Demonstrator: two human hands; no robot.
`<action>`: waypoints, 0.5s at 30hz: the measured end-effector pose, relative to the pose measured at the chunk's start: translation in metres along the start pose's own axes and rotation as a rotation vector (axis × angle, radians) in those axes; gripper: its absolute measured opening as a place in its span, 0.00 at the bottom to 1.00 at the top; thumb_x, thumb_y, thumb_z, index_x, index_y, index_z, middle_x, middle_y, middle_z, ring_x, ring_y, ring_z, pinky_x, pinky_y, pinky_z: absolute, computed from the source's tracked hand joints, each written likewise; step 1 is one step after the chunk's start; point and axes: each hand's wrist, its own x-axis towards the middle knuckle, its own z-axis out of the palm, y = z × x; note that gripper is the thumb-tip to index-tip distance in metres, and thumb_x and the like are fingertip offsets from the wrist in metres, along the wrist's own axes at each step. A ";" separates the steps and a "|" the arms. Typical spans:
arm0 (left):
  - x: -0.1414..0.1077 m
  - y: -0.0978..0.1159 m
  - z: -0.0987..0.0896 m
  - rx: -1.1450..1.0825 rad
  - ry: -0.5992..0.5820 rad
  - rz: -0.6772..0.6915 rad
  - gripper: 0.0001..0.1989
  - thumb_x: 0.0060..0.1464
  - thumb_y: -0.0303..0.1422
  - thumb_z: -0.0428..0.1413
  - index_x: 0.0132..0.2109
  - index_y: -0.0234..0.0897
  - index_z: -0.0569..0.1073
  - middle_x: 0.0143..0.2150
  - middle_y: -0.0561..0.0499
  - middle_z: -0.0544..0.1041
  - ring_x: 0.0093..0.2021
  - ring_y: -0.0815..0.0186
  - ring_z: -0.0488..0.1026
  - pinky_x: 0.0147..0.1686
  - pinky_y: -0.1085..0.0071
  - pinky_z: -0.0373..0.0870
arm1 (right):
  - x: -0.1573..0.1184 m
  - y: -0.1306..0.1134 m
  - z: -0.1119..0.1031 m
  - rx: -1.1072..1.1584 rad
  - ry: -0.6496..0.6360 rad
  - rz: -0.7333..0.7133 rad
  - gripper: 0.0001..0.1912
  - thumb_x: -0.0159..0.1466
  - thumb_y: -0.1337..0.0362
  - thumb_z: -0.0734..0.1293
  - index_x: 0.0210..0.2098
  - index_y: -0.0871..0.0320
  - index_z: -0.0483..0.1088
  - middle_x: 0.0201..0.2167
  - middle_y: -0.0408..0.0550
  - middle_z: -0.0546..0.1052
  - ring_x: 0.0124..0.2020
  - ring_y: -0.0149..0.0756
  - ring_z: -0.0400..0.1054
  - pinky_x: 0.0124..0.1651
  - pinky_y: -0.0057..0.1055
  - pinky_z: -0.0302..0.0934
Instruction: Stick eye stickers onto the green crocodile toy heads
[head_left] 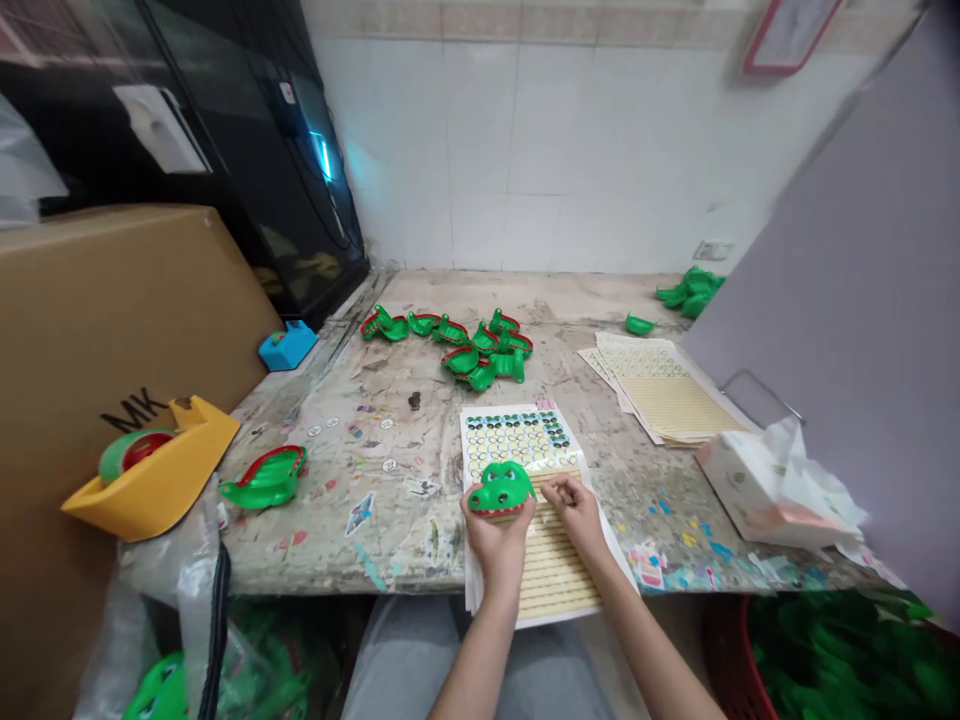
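Observation:
My left hand (496,535) is closed around a green plastic crocodile head (502,486), holding it above a sticker sheet (559,575). The head faces me, with eyes, dark nostrils and a row of red and white teeth along its lower edge. Just to its right, my right hand (574,505) is curled with its fingertips pinched together over the sheet; whatever they hold is too small to make out. Eye stickers in rows fill the upper part of the sheet, and striped strips fill the lower part. The sheet reaches over the table's front edge.
Several green crocodile pieces (480,350) lie mid-table, and another (268,478) lies left. A yellow tape dispenser (187,455) and blue dispenser (289,346) stand beside a cardboard box (112,300). At right are more sticker sheets (667,390), a tissue box (757,485) and a red basket (739,660).

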 end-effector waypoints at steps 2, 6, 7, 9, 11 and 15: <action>0.028 0.002 -0.028 -0.003 -0.044 0.014 0.29 0.41 0.45 0.61 0.49 0.40 0.62 0.39 0.48 0.75 0.37 0.60 0.75 0.38 0.62 0.71 | -0.001 -0.001 0.000 -0.019 -0.029 -0.015 0.17 0.55 0.47 0.64 0.24 0.54 0.64 0.19 0.43 0.62 0.22 0.34 0.55 0.27 0.31 0.52; 0.115 0.006 -0.108 0.551 0.289 0.149 0.44 0.42 0.47 0.60 0.60 0.33 0.52 0.54 0.33 0.68 0.54 0.46 0.66 0.50 0.49 0.62 | -0.006 -0.003 0.003 -0.056 -0.096 -0.008 0.18 0.56 0.47 0.64 0.24 0.56 0.64 0.17 0.41 0.58 0.21 0.31 0.52 0.26 0.29 0.49; 0.139 0.006 -0.126 0.736 0.255 0.154 0.45 0.43 0.47 0.59 0.62 0.31 0.49 0.55 0.31 0.66 0.56 0.42 0.63 0.51 0.45 0.60 | -0.008 -0.002 0.003 -0.065 -0.117 0.000 0.18 0.56 0.48 0.64 0.24 0.57 0.64 0.17 0.40 0.58 0.21 0.31 0.51 0.26 0.28 0.47; 0.186 0.006 -0.155 1.047 0.121 0.141 0.49 0.43 0.43 0.59 0.64 0.24 0.45 0.54 0.26 0.67 0.56 0.39 0.63 0.50 0.43 0.59 | -0.009 0.000 0.005 -0.074 -0.143 0.014 0.18 0.57 0.49 0.64 0.25 0.58 0.64 0.16 0.39 0.56 0.21 0.29 0.50 0.26 0.27 0.45; 0.227 0.004 -0.171 1.247 -0.086 0.136 0.52 0.39 0.39 0.61 0.65 0.23 0.45 0.55 0.25 0.66 0.56 0.39 0.63 0.50 0.44 0.59 | -0.010 0.002 0.005 -0.073 -0.149 0.029 0.18 0.57 0.49 0.64 0.24 0.59 0.64 0.16 0.38 0.54 0.20 0.28 0.48 0.25 0.27 0.43; 0.286 0.001 -0.173 1.377 -0.400 0.013 0.50 0.23 0.30 0.65 0.59 0.24 0.60 0.52 0.25 0.69 0.55 0.38 0.64 0.49 0.44 0.61 | -0.010 0.004 0.005 -0.081 -0.187 0.037 0.18 0.57 0.50 0.64 0.24 0.59 0.64 0.16 0.39 0.58 0.21 0.28 0.51 0.26 0.27 0.45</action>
